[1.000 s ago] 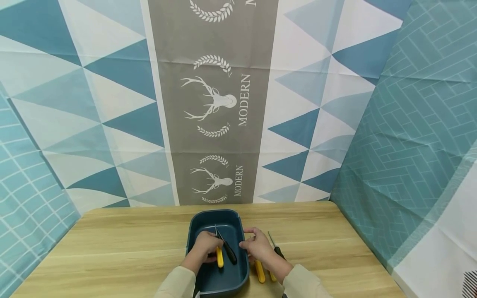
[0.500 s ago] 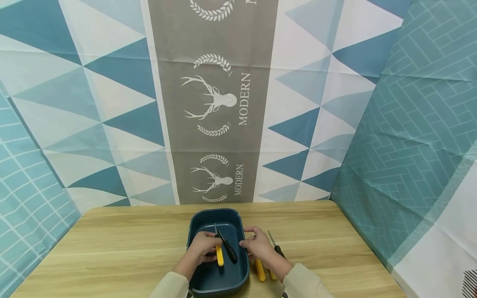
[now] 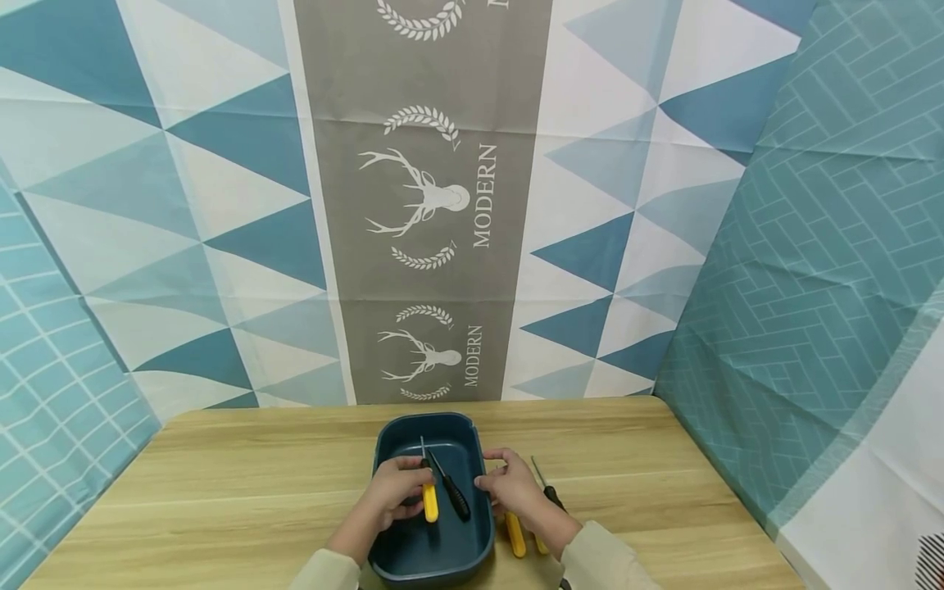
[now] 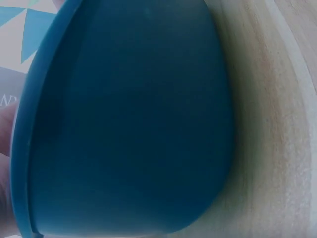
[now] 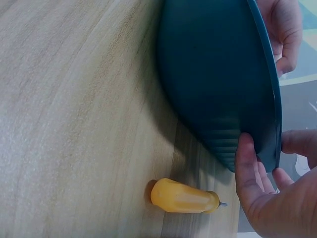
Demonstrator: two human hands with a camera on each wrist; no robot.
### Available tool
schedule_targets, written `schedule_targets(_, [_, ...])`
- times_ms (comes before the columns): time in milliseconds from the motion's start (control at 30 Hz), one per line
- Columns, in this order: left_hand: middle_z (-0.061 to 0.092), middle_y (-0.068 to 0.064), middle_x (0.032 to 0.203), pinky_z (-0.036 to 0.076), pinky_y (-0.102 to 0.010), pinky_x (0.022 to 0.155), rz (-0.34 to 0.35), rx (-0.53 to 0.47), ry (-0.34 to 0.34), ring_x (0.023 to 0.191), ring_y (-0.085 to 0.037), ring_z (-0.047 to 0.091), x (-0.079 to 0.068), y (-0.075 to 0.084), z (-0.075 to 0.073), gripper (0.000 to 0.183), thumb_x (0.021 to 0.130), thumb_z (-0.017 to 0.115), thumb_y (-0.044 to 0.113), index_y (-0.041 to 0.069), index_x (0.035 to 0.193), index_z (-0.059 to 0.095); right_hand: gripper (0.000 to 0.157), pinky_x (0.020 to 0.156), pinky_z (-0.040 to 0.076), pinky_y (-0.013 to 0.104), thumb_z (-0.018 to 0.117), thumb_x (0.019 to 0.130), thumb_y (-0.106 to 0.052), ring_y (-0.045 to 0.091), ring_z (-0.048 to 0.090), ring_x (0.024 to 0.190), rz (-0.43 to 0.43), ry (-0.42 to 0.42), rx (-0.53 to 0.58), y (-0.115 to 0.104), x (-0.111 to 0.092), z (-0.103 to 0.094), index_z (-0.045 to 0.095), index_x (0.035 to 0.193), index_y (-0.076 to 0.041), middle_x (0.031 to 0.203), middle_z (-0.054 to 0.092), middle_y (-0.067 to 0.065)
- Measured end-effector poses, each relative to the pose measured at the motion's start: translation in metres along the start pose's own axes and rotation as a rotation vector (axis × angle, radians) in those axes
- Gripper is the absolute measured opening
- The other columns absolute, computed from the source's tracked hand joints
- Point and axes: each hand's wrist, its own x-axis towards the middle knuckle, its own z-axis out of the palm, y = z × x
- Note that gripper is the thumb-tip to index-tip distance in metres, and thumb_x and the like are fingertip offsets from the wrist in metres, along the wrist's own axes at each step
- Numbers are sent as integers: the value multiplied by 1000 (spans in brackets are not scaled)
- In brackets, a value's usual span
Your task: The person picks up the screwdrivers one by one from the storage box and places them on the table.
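Over the dark blue bin (image 3: pixel 442 565), my left hand (image 3: pixel 392 490) pinches a yellow-handled screwdriver (image 3: pixel 431 503), its thin metal shaft pointing away from me. A black-handled screwdriver (image 3: pixel 456 496) lies inside the bin, just right of the held one. My right hand (image 3: pixel 514 486) grips the bin's right rim; in the right wrist view the fingers of this right hand (image 5: pixel 277 201) lie along the outer wall and over the edge. The bin's outer wall (image 4: pixel 133 124) fills most of the left wrist view, hiding the held screwdriver there.
Right of the bin, partly under my right forearm, lie a yellow-handled screwdriver (image 3: pixel 515 537), another yellow handle (image 3: pixel 542 546) and a black-handled screwdriver (image 3: pixel 551 496). The wooden table (image 3: pixel 258 483) meets a patterned cloth backdrop (image 3: pixel 420 270) at its far edge.
My left hand has shifted slightly left with the yellow-handled screwdriver, whose shaft tip now reaches a little farther away from me. The right hand and bin stay practically in place.
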Motion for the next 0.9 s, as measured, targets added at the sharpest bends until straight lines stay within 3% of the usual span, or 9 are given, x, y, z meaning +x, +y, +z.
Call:
schedule_targets(400, [58,-18,108,56,-41,76,46,-61,-86,87,-22,58,-4,3,-8,62,83,64,10,-9,135,37,47,54,49,31,62,86,-8,15,53,61,5,4,3,-1,-1,0,45,128,0,83,58,7])
schedule_targets(900, [61,-20,113,55,-45,77,88,-62,-52,84,-19,63,-13,12,-20,57,83,66,11,-6,132,41,46,54,50,31,63,85,-8,15,53,60,-4,2,-3,0,-1,-1,45,127,-1,82,59,7])
